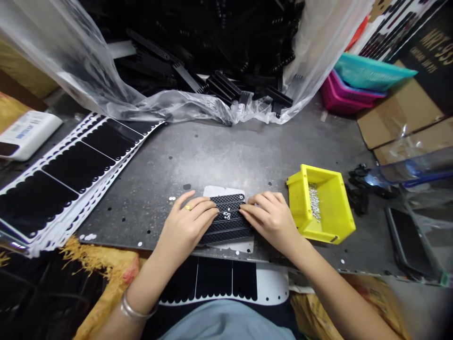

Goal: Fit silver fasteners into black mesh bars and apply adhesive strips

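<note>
A black ribbed plastic part (228, 218) lies flat on a grey metal work plate (219, 156), on top of a pale sheet. A few tiny silver bits rest on its middle. My left hand (189, 224), with a ring on one finger, rests on the part's left side, its fingers curled together against it. From the right, my right hand (271, 218) presses its fingertips onto the part's right edge, fingers bent and close together. Whether either hand pinches a small piece is hidden.
A yellow bin (327, 219) with small silver parts stands just right of my right hand. A clear bag (198, 106) of black plastic parts fills the back. Stacked black sticker sheets (71, 167) lie left, another sheet (212, 283) on my lap. Pink and teal baskets (354, 87) sit back right.
</note>
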Available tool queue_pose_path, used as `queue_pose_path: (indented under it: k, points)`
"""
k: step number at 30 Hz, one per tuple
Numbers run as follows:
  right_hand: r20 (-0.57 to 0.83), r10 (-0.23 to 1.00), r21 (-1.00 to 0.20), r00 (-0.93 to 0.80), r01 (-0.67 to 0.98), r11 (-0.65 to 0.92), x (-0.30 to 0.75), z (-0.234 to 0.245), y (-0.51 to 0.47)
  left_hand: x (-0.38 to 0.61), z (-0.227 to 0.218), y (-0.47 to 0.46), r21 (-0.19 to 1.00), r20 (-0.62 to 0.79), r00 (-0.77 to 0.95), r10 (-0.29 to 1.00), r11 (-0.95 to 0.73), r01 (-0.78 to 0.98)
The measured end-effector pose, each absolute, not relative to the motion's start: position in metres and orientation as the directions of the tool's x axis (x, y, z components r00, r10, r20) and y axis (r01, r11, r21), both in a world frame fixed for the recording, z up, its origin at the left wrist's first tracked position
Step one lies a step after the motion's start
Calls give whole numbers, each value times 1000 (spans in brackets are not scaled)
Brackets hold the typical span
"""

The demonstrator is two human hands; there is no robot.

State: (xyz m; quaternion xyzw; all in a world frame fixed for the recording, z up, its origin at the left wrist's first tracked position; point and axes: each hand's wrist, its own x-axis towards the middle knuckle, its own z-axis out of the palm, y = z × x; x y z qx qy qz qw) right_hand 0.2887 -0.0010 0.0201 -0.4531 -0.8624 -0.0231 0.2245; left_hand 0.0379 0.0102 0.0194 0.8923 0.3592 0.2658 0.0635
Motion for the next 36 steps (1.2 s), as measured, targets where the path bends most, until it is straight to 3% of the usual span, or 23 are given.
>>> queue_pose_path:
  k: [4, 9, 16, 20, 28, 34, 36]
  points:
    - [469, 708, -36, -528, 790, 612, 295, 17, -7, 17, 21, 4, 249, 457, 567, 685, -710, 658]
    - [408, 670, 92, -620, 758, 645, 294, 17, -18, 6, 16, -13, 166, 489, 500, 715, -639, 751]
    - [397, 742, -79, -541, 785, 614, 288, 25, -6, 14, 9, -32, 171, 426, 432, 795, -540, 824]
    - [382, 721, -148, -578, 732, 665, 273, 27, 9, 12, 11, -31, 146, 438, 445, 781, -550, 822]
    - [378, 801, -145, -465, 825, 547, 297, 29, -13, 29, 19, -16, 257, 420, 494, 761, -622, 740]
    - [395, 705, 66, -589, 784, 618, 302, 21, -37, 26, 18, -7, 263, 442, 539, 717, -678, 686]
    - [387, 693, 66, -609, 767, 638, 302, 20, -37, 19, 17, -8, 273, 442, 511, 738, -653, 707]
